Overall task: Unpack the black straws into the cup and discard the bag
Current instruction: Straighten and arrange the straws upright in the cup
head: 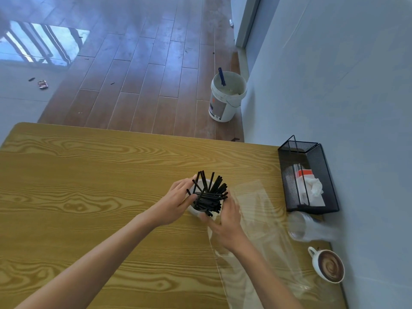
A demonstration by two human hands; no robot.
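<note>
A bundle of black straws (210, 194) stands jumbled in a white cup (194, 211) at the middle of the wooden table (89, 175). My left hand (178, 200) curls round the cup's left side, its fingers among the straws. My right hand (225, 221) is against the cup's near right side, fingers curled at the straws and cup; what exactly it grips is hidden. The clear plastic bag (263, 230) lies flat on the table under and to the right of my right hand.
A black mesh basket (312, 181) with tissues stands at the table's right edge by the wall. A stack of clear plastic cups (307, 226) lies on its side near it. A coffee cup (327, 266) sits at the near right. A white bucket (226, 97) stands on the floor.
</note>
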